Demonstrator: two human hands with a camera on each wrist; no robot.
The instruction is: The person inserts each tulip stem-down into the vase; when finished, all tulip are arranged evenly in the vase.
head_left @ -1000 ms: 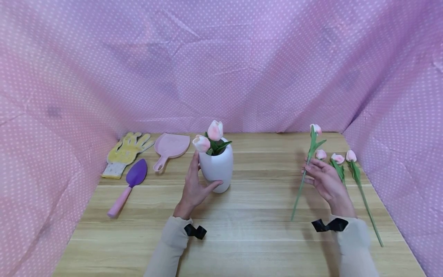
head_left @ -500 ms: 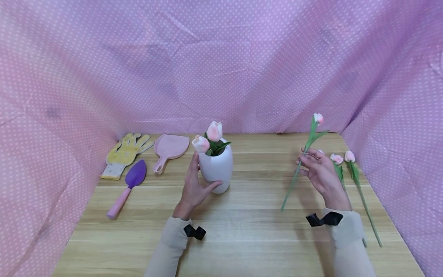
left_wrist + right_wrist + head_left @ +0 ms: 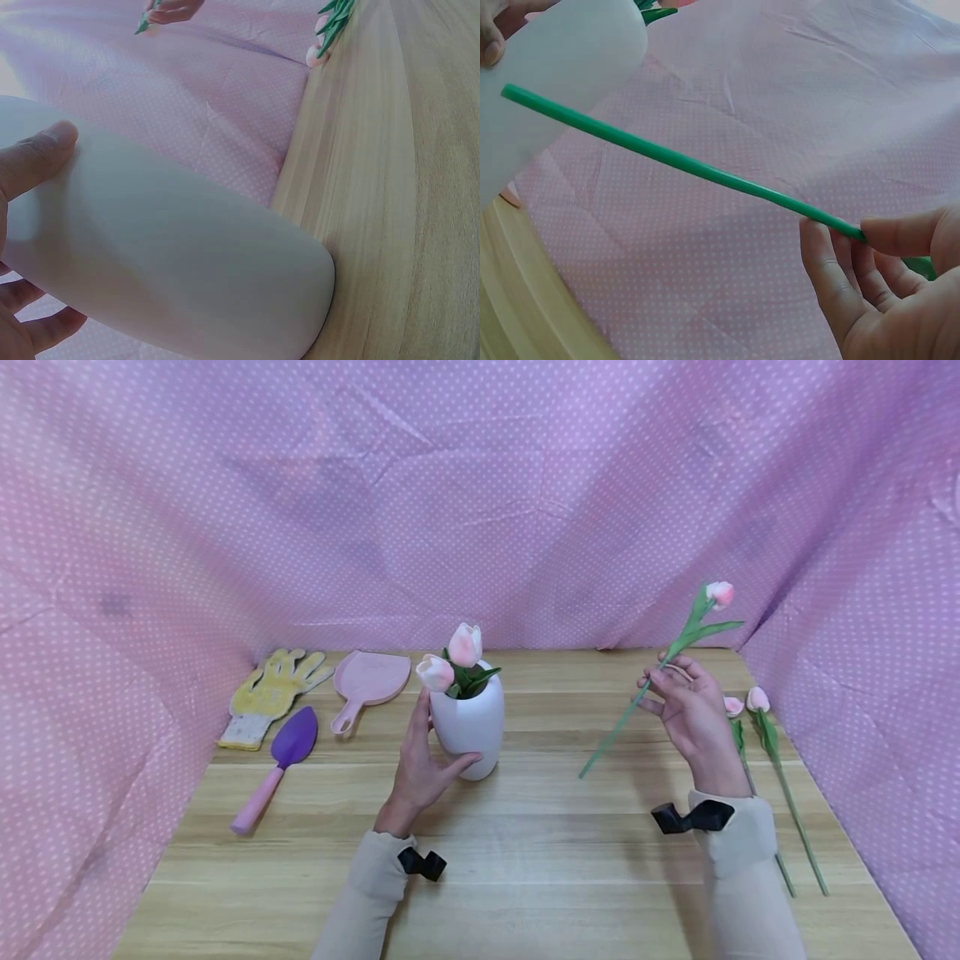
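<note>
My left hand (image 3: 423, 772) grips the white vase (image 3: 480, 735) from its left side, thumb across the front. The vase stands on the table, and two pink-white tulips (image 3: 466, 645) with green leaves stick out of its mouth. In the left wrist view the thumb and fingers lie around the vase wall (image 3: 187, 240). Over the right half of the table, my right hand (image 3: 693, 718) pinches a single tulip by its green stem (image 3: 618, 727). Its bloom (image 3: 721, 594) points up to the right, the bare stem end down to the left, apart from the vase. In the right wrist view thumb and fingertips pinch the stem (image 3: 682, 161).
Two more tulips (image 3: 783, 785) lie at the table's right edge, partly behind the right forearm. To the left are a yellow glove (image 3: 273, 693), a purple trowel with a pink handle (image 3: 295, 737) and a pink dustpan-like scoop (image 3: 371, 677). Pink dotted cloth (image 3: 480, 510) surrounds the wooden table (image 3: 540, 877).
My right hand has raised the tulip and moved slightly left. The stem has tilted further, its lower end swinging left toward the vase. The left hand and vase stay nearly still.
</note>
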